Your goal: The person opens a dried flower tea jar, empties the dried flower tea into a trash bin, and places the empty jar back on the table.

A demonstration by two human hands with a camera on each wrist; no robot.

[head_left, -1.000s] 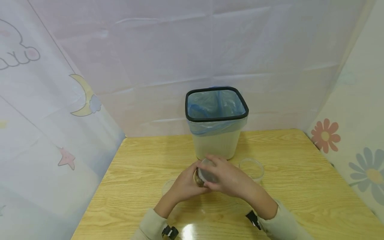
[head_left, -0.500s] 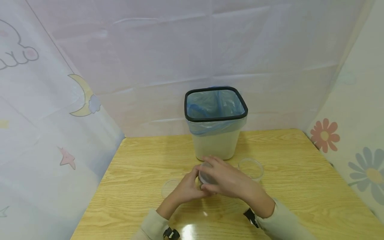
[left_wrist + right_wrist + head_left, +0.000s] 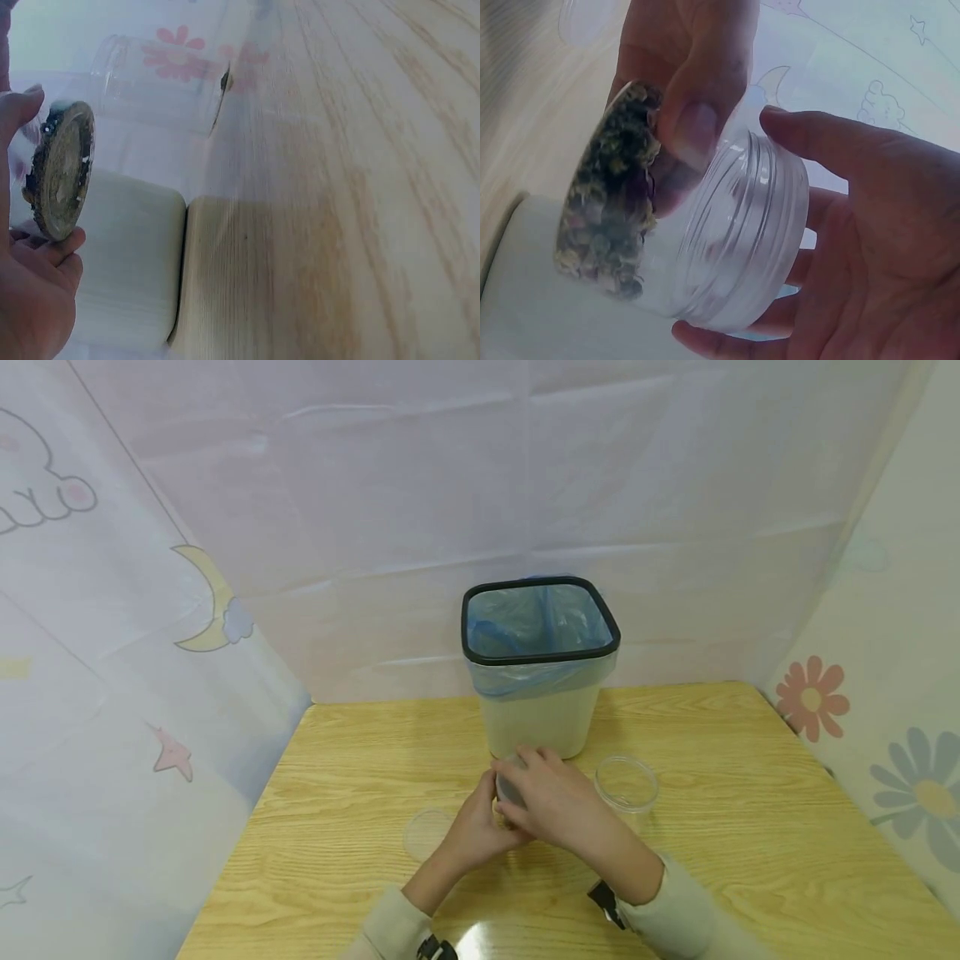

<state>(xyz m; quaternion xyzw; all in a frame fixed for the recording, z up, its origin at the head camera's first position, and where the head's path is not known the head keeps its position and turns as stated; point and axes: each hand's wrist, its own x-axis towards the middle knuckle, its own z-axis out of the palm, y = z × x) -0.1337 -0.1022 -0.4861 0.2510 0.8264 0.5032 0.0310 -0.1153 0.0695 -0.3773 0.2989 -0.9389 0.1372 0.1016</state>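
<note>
Over wooden table [image 3: 360, 777], jar [image 3: 705, 240] sideways between 2 hands, mouth rightward.

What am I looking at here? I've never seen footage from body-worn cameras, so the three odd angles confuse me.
No machine here: a person works with bare hands, wearing three cameras. The wide picture comes from the head and looks down at a wooden table. The other two come from the wrists, very close up. On the table stand a lined waste bin, an open clear jar to its right, and a clear lid lying flat on the left. In front of the bin, the left hand and the right hand together hold a small clear jar, tipped on its side, with dried plant bits at its bottom. The right wrist view shows its threaded mouth open toward the right palm.
</note>
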